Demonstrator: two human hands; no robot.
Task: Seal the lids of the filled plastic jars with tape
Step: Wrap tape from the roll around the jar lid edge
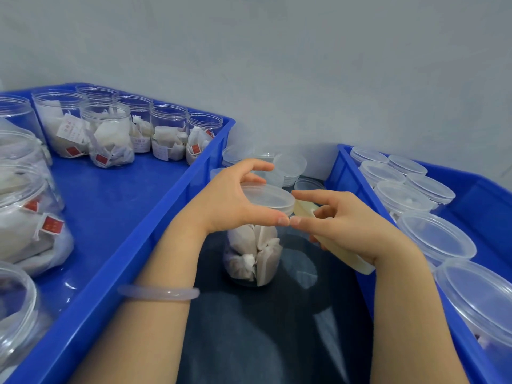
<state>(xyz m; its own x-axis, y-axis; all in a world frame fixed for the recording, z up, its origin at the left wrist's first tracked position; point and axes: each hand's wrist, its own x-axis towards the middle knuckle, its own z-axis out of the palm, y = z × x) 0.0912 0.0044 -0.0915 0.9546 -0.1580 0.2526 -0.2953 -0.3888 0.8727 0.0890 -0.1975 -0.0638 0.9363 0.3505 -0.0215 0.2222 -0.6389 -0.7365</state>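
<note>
The left hand [235, 200] clasps the lid [268, 196] from the side, thumb on the near edge and fingers curled over the far edge. Straight below that grip the one jar [255, 253] being worked on stands upright on the dark table [249, 342], packed with pale pouches. The seam to be taped runs level round its neck, just under the left thumb. The right hand [346, 225] is closed round the single tape roll [346, 257], which lies touching the lid's right side and slants away toward the wrist. Its thumb tip meets the left thumb at the rim, so the right hand is the one placed to wrap. Whether a strip is already stuck down I cannot tell. Left of the grip, a blue bin [155, 231] holds about ten open filled jars. To the right, a second bin [346, 173] holds roughly seven lidded ones — and behind lie a few loose lids [289, 164].
</note>
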